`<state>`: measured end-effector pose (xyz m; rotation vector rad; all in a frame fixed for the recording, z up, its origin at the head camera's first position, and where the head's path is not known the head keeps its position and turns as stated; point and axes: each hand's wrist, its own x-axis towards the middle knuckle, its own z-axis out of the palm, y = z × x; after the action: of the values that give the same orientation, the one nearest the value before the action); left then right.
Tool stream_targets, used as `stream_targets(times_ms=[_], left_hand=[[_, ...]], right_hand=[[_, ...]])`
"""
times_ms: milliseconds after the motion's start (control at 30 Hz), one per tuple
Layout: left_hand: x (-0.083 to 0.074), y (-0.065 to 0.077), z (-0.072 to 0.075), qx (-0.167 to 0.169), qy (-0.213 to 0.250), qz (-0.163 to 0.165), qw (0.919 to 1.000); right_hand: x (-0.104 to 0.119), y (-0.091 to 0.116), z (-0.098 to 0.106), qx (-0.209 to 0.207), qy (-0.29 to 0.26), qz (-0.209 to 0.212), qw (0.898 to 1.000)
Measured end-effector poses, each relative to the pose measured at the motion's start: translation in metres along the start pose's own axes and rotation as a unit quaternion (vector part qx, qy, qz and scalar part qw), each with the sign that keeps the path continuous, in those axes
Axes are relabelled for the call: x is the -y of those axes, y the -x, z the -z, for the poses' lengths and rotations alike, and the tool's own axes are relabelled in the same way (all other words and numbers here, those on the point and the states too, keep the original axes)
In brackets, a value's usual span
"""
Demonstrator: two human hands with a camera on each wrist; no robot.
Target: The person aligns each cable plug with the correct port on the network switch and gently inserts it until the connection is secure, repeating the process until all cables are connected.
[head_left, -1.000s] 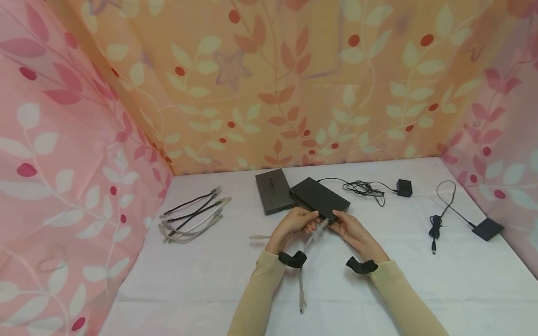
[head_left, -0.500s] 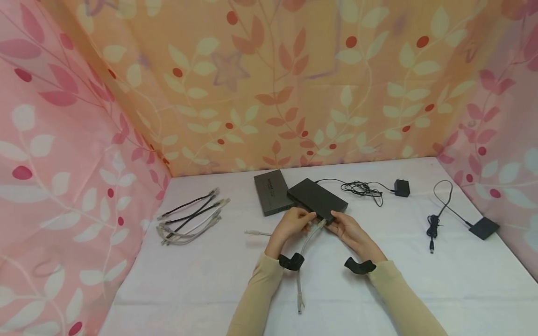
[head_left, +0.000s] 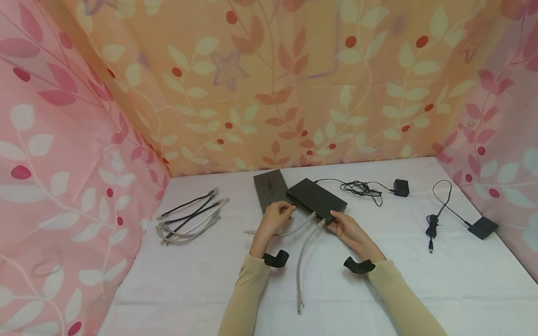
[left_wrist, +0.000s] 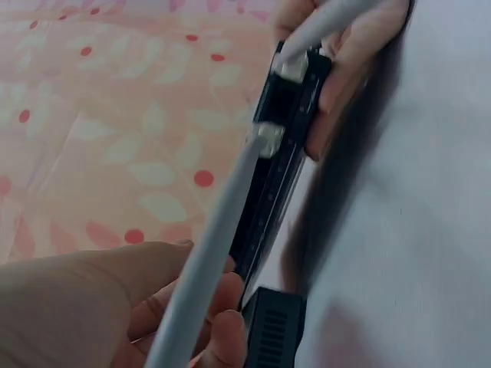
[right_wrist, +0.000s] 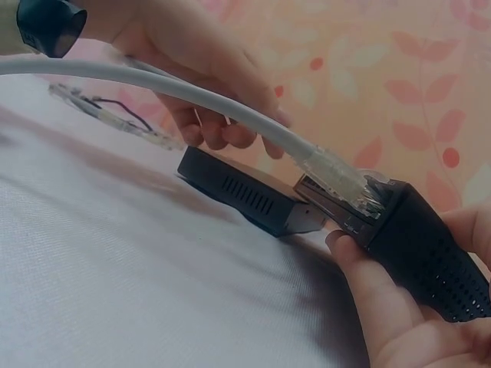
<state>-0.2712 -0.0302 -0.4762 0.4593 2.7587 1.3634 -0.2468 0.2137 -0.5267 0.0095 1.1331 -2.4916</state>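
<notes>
My right hand [head_left: 350, 232] grips the front right corner of a black network switch [head_left: 317, 198], thumb on top and fingers beneath. The switch is tilted, its port side facing me. Two grey network cables [head_left: 299, 270] have their clear plugs [left_wrist: 268, 140] in its ports, with a free port between them. My left hand [head_left: 275, 219] is by the left end of the port side, fingers loosely bent, fingertips right at the edge. One cable passes across it in the left wrist view. A second, dark grey switch [head_left: 271, 186] lies behind that hand, its front partly hidden.
Several short black, white and grey network cables [head_left: 191, 219] lie in a pile at left. From the held switch's back, a thin cord [head_left: 363, 188] runs to a black power adapter [head_left: 401, 187]. Another adapter [head_left: 483, 227] with a bundled cord lies near the right edge.
My left hand has come away from the cable plug and moved left along the switch's front edge, exposing the second plug in its port. My right hand keeps its grip.
</notes>
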Motion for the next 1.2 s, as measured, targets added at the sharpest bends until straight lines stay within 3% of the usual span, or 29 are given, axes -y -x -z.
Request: stream_targets(times_ms=[233, 467, 767, 933, 1200], left_hand=[[0.018, 0.000, 0.016, -0.086, 0.010, -0.016, 0.9961], [0.035, 0.002, 0.036, -0.146, 0.006, 0.000, 0.9893], [0.058, 0.006, 0.060, -0.185, -0.013, -0.008, 0.9825], [0.073, 0.015, 0.071, -0.193, -0.035, 0.029, 0.9801], [0.093, 0.028, 0.095, -0.202, -0.087, 0.056, 0.9739]], right_hand=[[0.001, 0.001, -0.002, -0.004, 0.002, -0.004, 1.000], [0.001, 0.001, -0.001, -0.004, 0.005, -0.006, 1.000], [0.000, 0.001, -0.002, -0.014, 0.016, -0.004, 1.000], [0.000, 0.001, -0.002, -0.018, 0.020, -0.004, 1.000], [-0.001, 0.001, -0.003, -0.025, 0.020, -0.002, 0.999]])
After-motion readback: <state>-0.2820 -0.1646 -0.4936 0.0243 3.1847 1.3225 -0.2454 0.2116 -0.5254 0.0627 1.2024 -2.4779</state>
